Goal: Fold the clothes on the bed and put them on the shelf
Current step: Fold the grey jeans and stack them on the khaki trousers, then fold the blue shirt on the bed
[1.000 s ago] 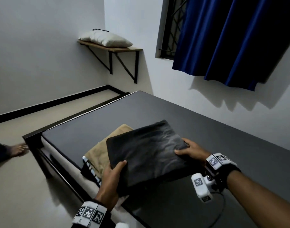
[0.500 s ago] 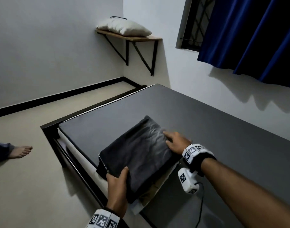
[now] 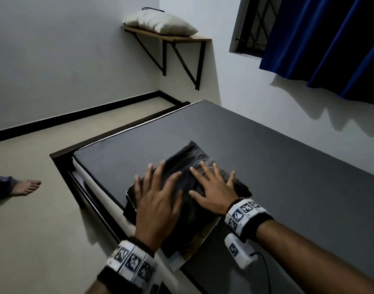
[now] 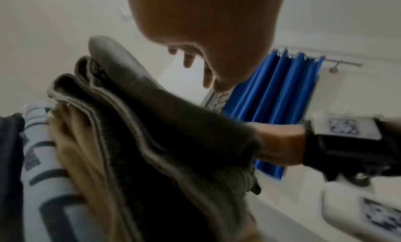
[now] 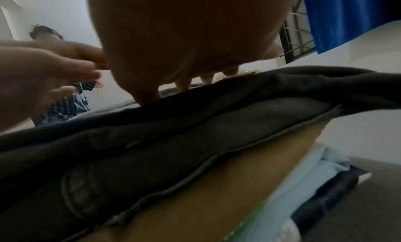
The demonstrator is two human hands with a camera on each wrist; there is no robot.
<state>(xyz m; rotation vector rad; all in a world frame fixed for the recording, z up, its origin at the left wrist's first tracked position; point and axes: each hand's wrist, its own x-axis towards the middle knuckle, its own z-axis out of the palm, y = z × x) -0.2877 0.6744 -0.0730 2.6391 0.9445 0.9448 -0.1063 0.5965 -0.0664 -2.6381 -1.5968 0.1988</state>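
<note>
A stack of folded clothes sits at the near corner of the bed point(image 3: 288, 166). On top lies a folded dark grey garment point(image 3: 194, 162) point(image 4: 165, 119) point(image 5: 195, 125). Under it show a tan garment point(image 4: 82, 160) point(image 5: 217, 194), a pale blue patterned one point(image 4: 41, 168) point(image 5: 303, 177) and a dark one at the bottom. My left hand point(image 3: 156, 196) is spread flat above the stack's near left part, blurred. My right hand point(image 3: 211, 187) rests flat on the top garment with fingers straight. The wooden wall shelf point(image 3: 167, 37) hangs in the far corner.
A cream pillow point(image 3: 160, 23) fills most of the shelf. A blue curtain point(image 3: 330, 45) hangs by the window on the right wall. Another person's bare foot point(image 3: 27, 186) stands on the floor at the left. The bed's black frame point(image 3: 63, 166) edges the mattress.
Both hands let go of the dark grey garment after laying it on the stack. They now lie flat over it. The tan garment is covered from above.
</note>
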